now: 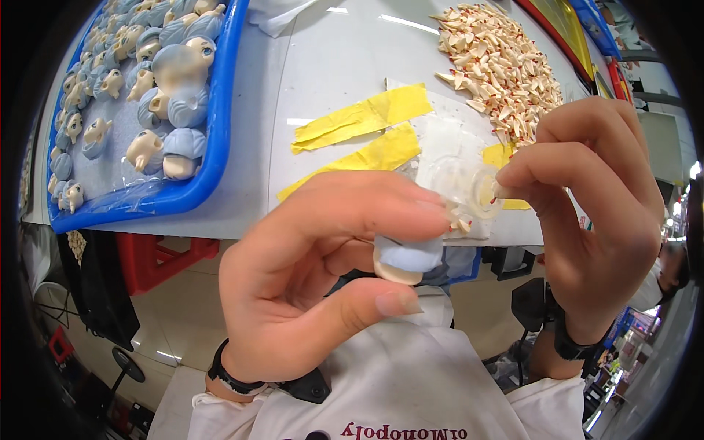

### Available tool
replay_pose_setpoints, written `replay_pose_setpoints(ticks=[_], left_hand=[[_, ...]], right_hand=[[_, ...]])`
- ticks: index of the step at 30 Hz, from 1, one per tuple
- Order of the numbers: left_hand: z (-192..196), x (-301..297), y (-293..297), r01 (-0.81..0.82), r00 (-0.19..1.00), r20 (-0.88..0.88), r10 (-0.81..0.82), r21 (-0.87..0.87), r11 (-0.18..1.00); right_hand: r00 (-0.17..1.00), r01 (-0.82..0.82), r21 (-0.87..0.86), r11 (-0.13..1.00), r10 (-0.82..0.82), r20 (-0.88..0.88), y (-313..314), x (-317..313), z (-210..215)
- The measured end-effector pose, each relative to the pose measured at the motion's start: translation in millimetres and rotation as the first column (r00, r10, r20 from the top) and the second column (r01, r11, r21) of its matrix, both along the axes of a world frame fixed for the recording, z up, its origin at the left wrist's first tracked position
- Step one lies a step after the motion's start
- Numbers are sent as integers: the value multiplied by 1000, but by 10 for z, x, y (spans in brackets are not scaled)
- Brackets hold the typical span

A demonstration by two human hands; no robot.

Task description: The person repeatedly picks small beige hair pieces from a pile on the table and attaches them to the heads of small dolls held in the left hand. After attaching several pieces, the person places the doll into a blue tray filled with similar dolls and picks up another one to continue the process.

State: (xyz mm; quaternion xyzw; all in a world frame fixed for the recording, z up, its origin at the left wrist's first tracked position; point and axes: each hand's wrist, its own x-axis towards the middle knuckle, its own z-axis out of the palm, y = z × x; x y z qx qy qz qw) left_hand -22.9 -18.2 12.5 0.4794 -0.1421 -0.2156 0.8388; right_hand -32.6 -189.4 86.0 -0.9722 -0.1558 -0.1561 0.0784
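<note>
My left hand (323,279) is raised close to the camera and pinches a small doll head (405,261) with pale blue hair and a cream face between thumb and fingers. My right hand (594,213) is beside it, fingertips pinched on a tiny cream part (503,192) at the doll head's top. Both hands hover over the near edge of the white table (337,66). A small clear round dish (458,183) lies on the table just behind the fingertips.
A blue tray (213,139) at the left holds several blue-haired doll heads. A heap of small cream pointed pieces (499,66) lies at the back right. Yellow tape strips (367,117) cross the table's middle. A red stool (158,257) stands below the table.
</note>
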Motion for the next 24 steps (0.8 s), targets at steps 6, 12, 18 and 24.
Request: replay_pose_setpoints(ticks=[6,12,18,24], left_hand=[[-104,30,34,64,987,151,-57,-45,997],[101,-52,-45,-13,997,-75,14,19,1000],[-3,6,-5,44,975,216,-51,37,998],[-4,112,8,36,839,527,-136,196,980]], right_hand=[[998,37,11,999,-37,-43,34,-35,38],[997,43,38,998,-41,-63,49,-53,70],[979,86,467,880,11,-201,-86,-307,105],[931,123,603,788,119,-346,-47,-448,33]])
